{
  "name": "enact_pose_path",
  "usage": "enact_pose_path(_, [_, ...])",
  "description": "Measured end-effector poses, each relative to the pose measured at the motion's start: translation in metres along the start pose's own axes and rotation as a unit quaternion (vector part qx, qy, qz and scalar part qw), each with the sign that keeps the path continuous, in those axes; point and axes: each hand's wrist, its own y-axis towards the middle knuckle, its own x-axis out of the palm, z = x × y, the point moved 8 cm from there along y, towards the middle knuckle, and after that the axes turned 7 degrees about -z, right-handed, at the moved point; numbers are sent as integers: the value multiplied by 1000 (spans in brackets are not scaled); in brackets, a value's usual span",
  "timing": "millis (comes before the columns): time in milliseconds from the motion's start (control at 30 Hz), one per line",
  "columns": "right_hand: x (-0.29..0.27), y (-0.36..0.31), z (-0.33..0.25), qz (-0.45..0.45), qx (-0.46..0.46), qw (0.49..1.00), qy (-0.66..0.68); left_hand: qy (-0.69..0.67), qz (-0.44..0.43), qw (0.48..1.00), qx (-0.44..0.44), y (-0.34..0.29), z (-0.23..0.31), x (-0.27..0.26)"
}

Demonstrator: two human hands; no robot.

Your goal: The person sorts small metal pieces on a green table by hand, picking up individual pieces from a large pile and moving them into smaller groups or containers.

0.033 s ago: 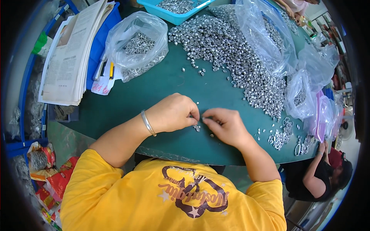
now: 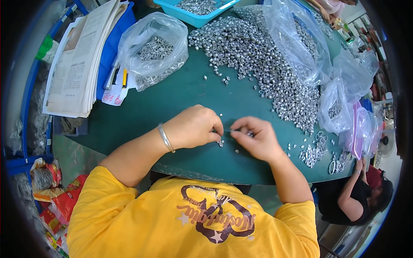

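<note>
My left hand (image 2: 195, 128), with a silver bangle (image 2: 165, 137) on its wrist, is closed in a pinch over the green table; what its fingertips hold is too small to make out. Just below those fingertips lie a few small silver pieces (image 2: 220, 143). A short gap to the right, my right hand (image 2: 257, 139) pinches thumb against forefinger. Small silver metal pieces (image 2: 250, 133) show inside its curled fingers. A faint thin line seems to run between both sets of fingertips, too blurred to name. One loose piece (image 2: 236, 151) rests by the right thumb.
A large heap of small silver metal parts (image 2: 258, 64) spreads over the green table (image 2: 146, 112). Around it are clear plastic bags (image 2: 152, 32), a blue basket (image 2: 195, 19), a paper stack (image 2: 77, 60) and silver links (image 2: 313, 155). Another person (image 2: 352, 193) sits at right.
My right hand has shifted slightly right, away from the left, and turned so that silver pieces show within its fingers. The left hand has hardly moved.
</note>
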Motion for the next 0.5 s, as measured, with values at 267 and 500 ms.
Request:
enact_pose_path(267, [17,-8,-27,-35,-118,967,-225,59,-1,998,-2,-2,0,11])
enact_pose_path(500, [11,-7,-11,-7,-76,993,-88,4,-15,1000,-9,0,-6,11])
